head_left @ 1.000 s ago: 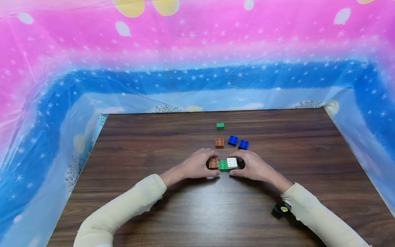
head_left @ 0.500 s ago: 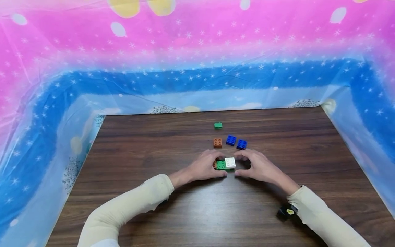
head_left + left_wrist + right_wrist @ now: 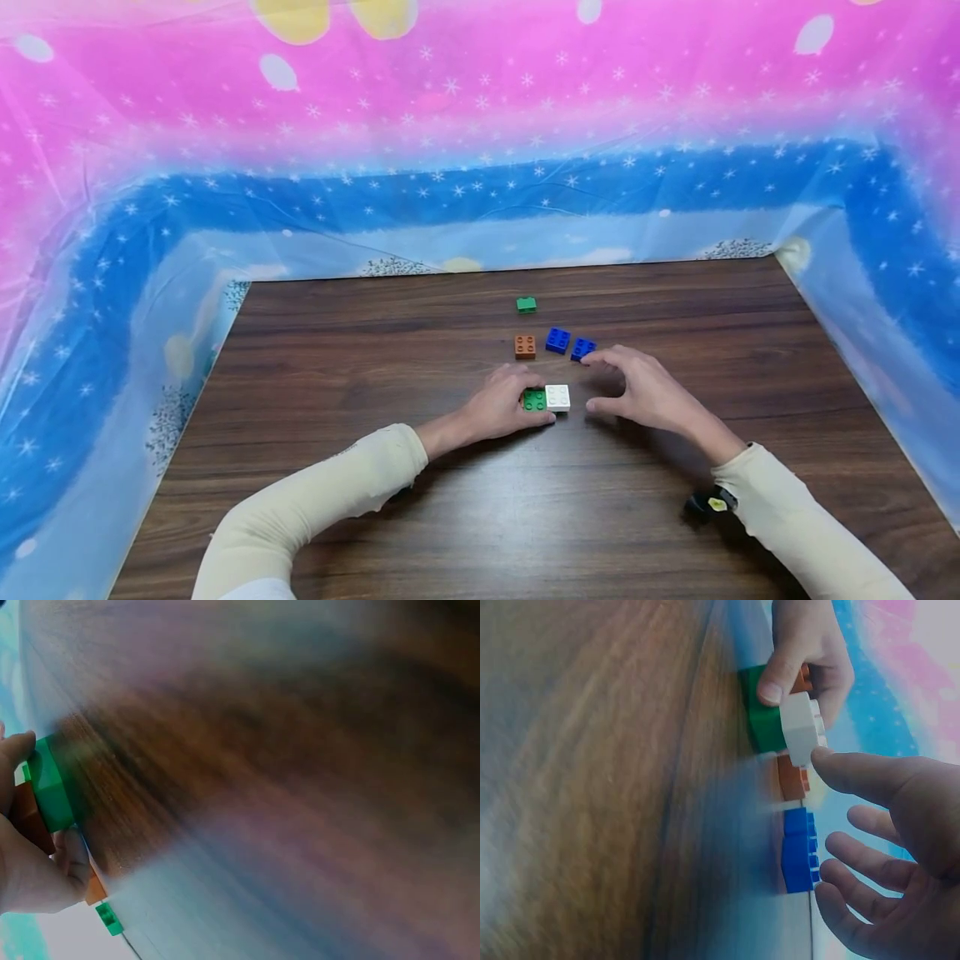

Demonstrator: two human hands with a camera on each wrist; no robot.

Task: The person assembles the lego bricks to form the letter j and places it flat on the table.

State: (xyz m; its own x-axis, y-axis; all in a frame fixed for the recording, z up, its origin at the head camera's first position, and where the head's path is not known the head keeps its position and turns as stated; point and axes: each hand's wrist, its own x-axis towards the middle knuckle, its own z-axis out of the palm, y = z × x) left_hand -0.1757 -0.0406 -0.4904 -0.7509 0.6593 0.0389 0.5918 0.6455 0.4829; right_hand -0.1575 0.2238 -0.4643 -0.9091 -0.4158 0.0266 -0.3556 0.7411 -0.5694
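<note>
We had the right hand (image 3: 647,389), spread wide, as the nearer to the rightmost square blue plastic brick (image 3: 582,348), beyond and right of the square white plastic brick (image 3: 557,397), left hand (image 3: 498,402) gripping the studded green plastic brick (image 3: 534,401) under it.

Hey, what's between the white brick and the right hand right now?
Just bare tabletop; the head view shows a strip of it separating the white brick from the right hand. The right wrist view doesn't show that gap.

Head vw high; wrist vws nr; bricks (image 3: 557,398) shared.
</note>
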